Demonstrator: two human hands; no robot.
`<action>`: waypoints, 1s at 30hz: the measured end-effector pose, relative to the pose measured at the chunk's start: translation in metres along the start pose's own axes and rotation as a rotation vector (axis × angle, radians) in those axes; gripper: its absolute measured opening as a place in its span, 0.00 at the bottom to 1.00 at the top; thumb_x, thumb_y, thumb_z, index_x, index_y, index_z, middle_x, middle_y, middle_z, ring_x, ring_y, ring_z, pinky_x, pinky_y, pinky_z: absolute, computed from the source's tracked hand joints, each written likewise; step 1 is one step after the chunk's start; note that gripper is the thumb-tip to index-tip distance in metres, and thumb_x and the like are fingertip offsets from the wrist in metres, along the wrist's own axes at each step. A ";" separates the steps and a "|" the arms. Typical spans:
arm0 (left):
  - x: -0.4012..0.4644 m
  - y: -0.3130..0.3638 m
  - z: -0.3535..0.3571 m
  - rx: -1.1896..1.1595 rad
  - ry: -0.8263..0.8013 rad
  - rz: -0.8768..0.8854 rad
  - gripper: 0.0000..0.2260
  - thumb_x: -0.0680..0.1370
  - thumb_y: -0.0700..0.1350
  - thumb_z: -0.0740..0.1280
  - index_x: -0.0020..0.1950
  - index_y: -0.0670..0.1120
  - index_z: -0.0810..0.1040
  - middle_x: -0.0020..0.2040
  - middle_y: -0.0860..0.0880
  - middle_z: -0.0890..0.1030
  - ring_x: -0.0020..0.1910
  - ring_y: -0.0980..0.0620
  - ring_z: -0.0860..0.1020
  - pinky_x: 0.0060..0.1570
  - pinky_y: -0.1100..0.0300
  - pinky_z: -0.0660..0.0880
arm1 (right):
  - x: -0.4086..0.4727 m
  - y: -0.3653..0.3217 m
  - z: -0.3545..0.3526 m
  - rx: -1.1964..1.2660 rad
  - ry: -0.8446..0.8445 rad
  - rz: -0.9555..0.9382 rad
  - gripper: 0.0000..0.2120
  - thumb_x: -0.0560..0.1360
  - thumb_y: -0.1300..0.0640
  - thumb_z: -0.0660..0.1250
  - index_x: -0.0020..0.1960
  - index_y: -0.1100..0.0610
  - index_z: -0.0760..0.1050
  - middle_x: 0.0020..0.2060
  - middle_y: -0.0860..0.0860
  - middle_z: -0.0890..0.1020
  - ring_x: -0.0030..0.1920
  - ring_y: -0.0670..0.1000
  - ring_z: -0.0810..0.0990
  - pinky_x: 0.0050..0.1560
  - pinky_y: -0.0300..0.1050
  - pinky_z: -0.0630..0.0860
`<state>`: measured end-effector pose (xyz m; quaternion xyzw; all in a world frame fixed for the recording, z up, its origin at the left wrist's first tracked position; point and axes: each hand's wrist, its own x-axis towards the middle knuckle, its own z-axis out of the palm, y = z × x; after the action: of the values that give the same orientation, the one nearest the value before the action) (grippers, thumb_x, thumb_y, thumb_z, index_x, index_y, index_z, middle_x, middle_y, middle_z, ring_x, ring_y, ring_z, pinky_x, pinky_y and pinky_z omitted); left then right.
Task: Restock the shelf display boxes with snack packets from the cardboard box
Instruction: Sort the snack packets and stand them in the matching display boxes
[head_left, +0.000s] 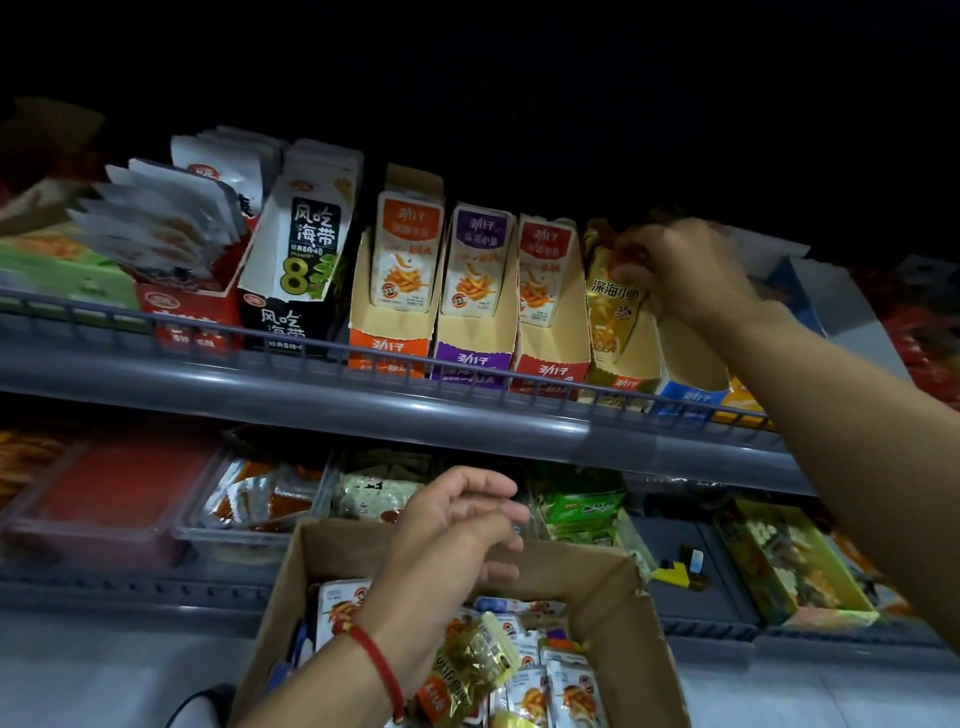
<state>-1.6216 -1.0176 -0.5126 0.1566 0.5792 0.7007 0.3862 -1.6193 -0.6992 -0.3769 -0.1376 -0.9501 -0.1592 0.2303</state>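
Observation:
My right hand (685, 270) reaches up to the upper shelf and pinches the top of a yellow snack packet (615, 306) standing in the yellow display box (621, 382). Left of it stand a red display box (550, 371), a purple one (470, 361) and an orange one (387, 348), each with a few white packets upright inside. My left hand (457, 525), with a red cord on its wrist, hovers with relaxed fingers over the open cardboard box (311, 561). That box holds several white packets and a gold packet (475, 660).
A grey shelf rail (311, 384) runs across below the display boxes. A black seaweed box (298, 270) and white packets stand further left. A blue display box (685, 397) sits right of the yellow one. The lower shelf has clear bins (249, 519) and green packets (584, 506).

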 end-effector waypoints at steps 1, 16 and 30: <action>0.000 0.000 0.000 0.003 0.002 -0.001 0.10 0.77 0.31 0.67 0.54 0.43 0.80 0.46 0.46 0.86 0.50 0.40 0.84 0.44 0.50 0.83 | 0.000 0.001 0.002 0.002 0.000 0.007 0.18 0.79 0.54 0.70 0.65 0.61 0.77 0.57 0.62 0.81 0.57 0.62 0.81 0.54 0.60 0.79; 0.009 -0.033 0.000 0.319 -0.022 -0.085 0.06 0.78 0.35 0.69 0.51 0.45 0.81 0.49 0.41 0.84 0.42 0.49 0.82 0.43 0.53 0.82 | -0.085 -0.020 -0.011 0.168 0.270 -0.009 0.13 0.82 0.52 0.62 0.61 0.57 0.77 0.53 0.56 0.79 0.50 0.57 0.79 0.44 0.55 0.78; 0.039 -0.175 -0.046 1.832 -0.313 -0.138 0.35 0.74 0.62 0.69 0.76 0.49 0.65 0.72 0.46 0.68 0.72 0.44 0.63 0.66 0.49 0.66 | -0.238 -0.084 0.056 0.528 -0.278 -0.107 0.14 0.80 0.52 0.59 0.61 0.51 0.79 0.55 0.45 0.79 0.45 0.48 0.81 0.42 0.51 0.81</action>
<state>-1.6151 -1.0157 -0.6975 0.4581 0.8556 -0.0832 0.2263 -1.4656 -0.8000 -0.5583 -0.0431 -0.9869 0.1019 0.1174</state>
